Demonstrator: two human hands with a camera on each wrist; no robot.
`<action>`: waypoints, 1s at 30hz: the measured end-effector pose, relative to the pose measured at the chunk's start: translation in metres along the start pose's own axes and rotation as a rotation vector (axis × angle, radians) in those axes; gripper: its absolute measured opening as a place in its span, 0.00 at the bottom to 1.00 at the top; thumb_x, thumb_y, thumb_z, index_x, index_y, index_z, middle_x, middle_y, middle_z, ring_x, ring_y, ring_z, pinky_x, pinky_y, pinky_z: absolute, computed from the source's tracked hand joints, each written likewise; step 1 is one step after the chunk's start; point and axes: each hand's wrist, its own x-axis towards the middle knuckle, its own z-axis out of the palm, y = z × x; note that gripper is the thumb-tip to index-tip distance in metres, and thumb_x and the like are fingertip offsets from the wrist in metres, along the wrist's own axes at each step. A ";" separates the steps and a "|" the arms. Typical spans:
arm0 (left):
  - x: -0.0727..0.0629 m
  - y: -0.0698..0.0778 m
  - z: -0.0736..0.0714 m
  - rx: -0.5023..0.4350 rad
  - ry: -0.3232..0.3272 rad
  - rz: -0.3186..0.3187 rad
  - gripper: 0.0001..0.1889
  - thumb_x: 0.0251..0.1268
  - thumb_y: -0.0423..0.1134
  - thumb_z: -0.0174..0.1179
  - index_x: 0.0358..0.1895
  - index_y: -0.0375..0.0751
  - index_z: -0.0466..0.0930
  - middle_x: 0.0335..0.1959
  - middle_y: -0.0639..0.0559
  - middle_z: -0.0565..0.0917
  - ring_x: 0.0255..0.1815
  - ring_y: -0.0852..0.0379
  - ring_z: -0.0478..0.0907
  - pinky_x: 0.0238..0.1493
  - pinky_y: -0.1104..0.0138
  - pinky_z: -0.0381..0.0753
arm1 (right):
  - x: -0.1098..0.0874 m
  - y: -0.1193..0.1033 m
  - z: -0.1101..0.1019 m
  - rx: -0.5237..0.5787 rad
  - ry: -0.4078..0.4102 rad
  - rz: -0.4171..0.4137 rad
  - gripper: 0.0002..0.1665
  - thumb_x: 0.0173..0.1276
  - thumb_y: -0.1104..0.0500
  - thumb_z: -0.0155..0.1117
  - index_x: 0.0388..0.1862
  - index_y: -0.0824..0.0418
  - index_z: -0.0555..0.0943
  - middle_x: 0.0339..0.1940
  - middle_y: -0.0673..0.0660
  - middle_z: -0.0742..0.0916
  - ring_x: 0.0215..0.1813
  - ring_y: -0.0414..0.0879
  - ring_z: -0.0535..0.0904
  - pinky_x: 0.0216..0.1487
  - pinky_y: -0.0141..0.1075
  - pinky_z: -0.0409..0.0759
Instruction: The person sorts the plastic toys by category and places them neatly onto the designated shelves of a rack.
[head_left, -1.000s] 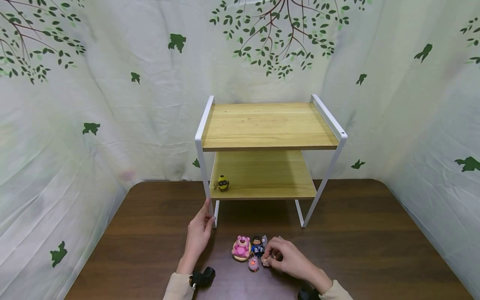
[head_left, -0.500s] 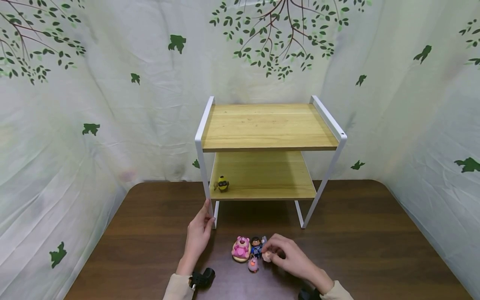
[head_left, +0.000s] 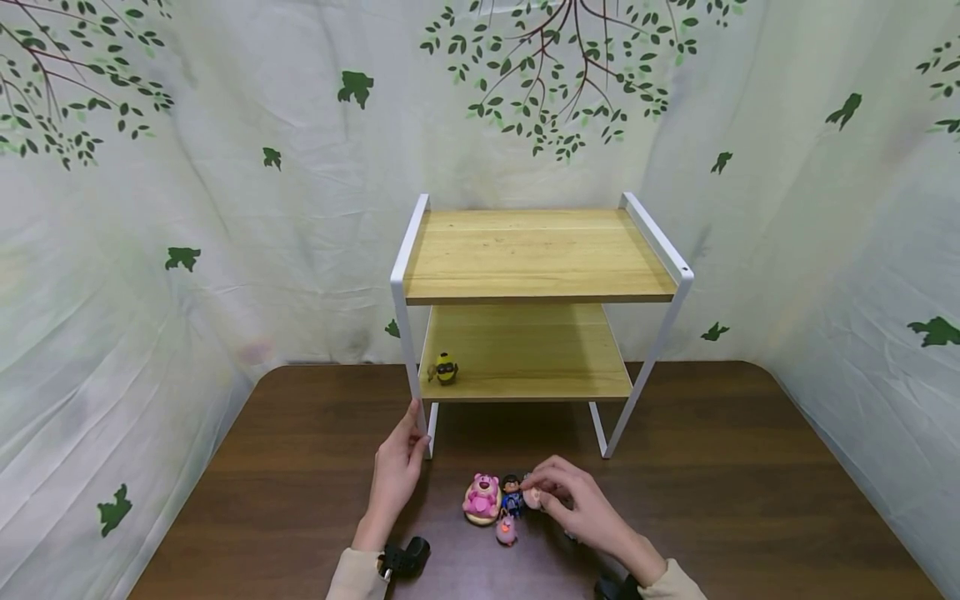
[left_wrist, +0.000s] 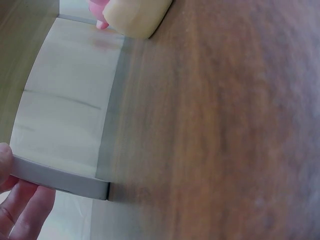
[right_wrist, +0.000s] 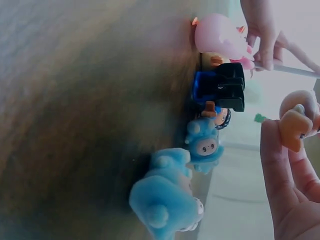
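Observation:
My left hand point(head_left: 397, 471) grips the front left leg point(left_wrist: 60, 179) of a small two-tier shelf, thumb on one side and fingers on the other. My right hand point(head_left: 577, 504) pinches a small toy figurine point(right_wrist: 295, 127), pale on its round part and orange below, held above the table. Beside it are a pink bear figurine point(head_left: 482, 497), a boy figurine in blue and black point(head_left: 512, 496) and a small pink figurine point(head_left: 506, 530). Two fluffy light-blue figurines, a larger one point(right_wrist: 165, 195) and a smaller one point(right_wrist: 202, 142), show in the right wrist view; my right hand mostly hides them in the head view.
The shelf has a wooden top board point(head_left: 536, 250), a lower board point(head_left: 536, 354) and white side frames. A yellow-and-black figurine point(head_left: 446, 368) stands at the lower board's left front. The brown table point(head_left: 750, 483) extends to both sides. A leaf-printed curtain point(head_left: 300, 208) hangs behind.
The right hand has shifted slightly up and left in the head view, carrying the small figurine off the group's right side. The left hand stays on the leg.

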 end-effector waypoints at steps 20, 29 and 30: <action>0.000 -0.003 0.002 0.011 0.035 0.056 0.51 0.52 0.18 0.65 0.75 0.61 0.53 0.29 0.49 0.77 0.26 0.58 0.71 0.28 0.65 0.77 | 0.023 -0.046 -0.010 0.107 0.074 -0.005 0.12 0.65 0.73 0.61 0.45 0.63 0.80 0.40 0.60 0.84 0.39 0.52 0.83 0.37 0.41 0.82; -0.001 -0.004 0.002 0.002 0.029 0.031 0.50 0.53 0.19 0.64 0.75 0.60 0.54 0.30 0.48 0.78 0.27 0.58 0.72 0.29 0.64 0.78 | 0.031 -0.051 -0.009 0.099 0.119 -0.047 0.10 0.63 0.73 0.63 0.43 0.66 0.79 0.37 0.61 0.83 0.37 0.52 0.82 0.35 0.40 0.82; 0.000 -0.003 0.002 0.001 0.025 0.023 0.49 0.53 0.19 0.64 0.75 0.60 0.54 0.30 0.48 0.78 0.27 0.58 0.72 0.29 0.63 0.79 | 0.032 -0.051 -0.009 0.096 0.126 -0.062 0.10 0.63 0.74 0.63 0.43 0.67 0.79 0.37 0.61 0.83 0.36 0.52 0.82 0.35 0.40 0.82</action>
